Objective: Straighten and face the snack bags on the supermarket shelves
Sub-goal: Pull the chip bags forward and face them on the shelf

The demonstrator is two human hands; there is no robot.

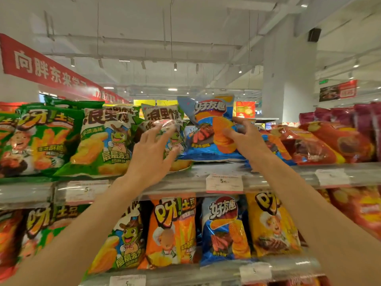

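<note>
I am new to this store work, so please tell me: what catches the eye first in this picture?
Two bare arms reach up to the top shelf. The right hand grips the tilted blue chip bag at centre; the left hand lies spread on the green bag beside it.

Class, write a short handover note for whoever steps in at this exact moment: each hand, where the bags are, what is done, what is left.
Left hand: open, fingers spread on the green frog bag on the top shelf.
Right hand: grips the blue chip bag, which leans tilted.
Done: the lower shelf's bags stand facing out.
Left: set the blue bag upright; square the green bags; the red bags lie slanted.
</note>
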